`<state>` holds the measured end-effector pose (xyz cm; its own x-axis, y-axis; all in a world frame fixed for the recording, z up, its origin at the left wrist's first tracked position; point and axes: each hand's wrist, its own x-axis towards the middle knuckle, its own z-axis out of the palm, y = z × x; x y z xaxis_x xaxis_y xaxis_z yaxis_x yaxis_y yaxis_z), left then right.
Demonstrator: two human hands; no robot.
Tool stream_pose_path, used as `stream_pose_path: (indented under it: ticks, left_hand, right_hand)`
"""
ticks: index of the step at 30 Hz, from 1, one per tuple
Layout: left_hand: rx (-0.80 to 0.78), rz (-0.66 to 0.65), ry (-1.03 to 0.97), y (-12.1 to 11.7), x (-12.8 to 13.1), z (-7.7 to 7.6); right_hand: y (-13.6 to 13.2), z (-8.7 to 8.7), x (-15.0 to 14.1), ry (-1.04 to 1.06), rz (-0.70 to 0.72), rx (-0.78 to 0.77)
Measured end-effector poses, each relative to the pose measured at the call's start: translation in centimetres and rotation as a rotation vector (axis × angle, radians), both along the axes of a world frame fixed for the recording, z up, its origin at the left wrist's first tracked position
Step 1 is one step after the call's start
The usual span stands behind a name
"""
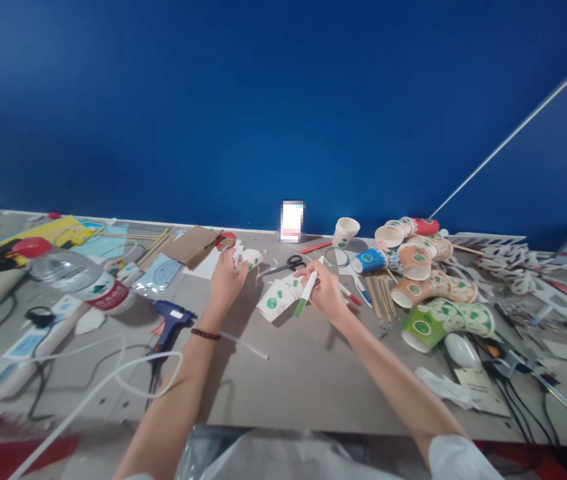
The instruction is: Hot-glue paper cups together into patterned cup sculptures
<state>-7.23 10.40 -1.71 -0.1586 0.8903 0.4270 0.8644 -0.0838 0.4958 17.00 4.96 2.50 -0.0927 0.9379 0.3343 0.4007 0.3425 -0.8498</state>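
Note:
My left hand [228,277] is closed round a small white piece with green marks [252,259], seemingly part of a paper cup. A white marker with a green end [306,295] slants down from the closed fingers of my right hand [324,292]. Just left of that hand is a white paper cup with green prints [273,299]; whether the fingers also touch it, I cannot tell. Black scissors [293,262] lie beyond, between both hands. An upright white paper cup [346,232] stands farther back to the right.
Several coloured paper cups [423,327] lie in stacks at the right, near wooden sticks [380,299]. On the left are a blue glue gun [170,323], a water bottle [80,280] and a power strip [38,340]. A phone-like screen [292,221] leans against the blue wall [283,100].

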Motion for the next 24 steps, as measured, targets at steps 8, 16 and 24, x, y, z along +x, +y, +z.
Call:
stream_pose_path:
  ticks: [8,16,24]
  left_hand:
    - [-0.265,0.123,0.279,-0.6,-0.8,0.8]
    - [-0.432,0.047,0.441,-1.9,1.1,0.9]
    - [-0.459,0.078,0.457,-2.5,3.1,0.9]
  right_hand:
    - [-0.5,1.2,-0.3,0.099,0.035,0.014]
    - [1.0,3.3,-2.2,0.297,0.199,-0.154]
    - [8.8,4.3,-8.9,-0.04,0.217,-0.239]
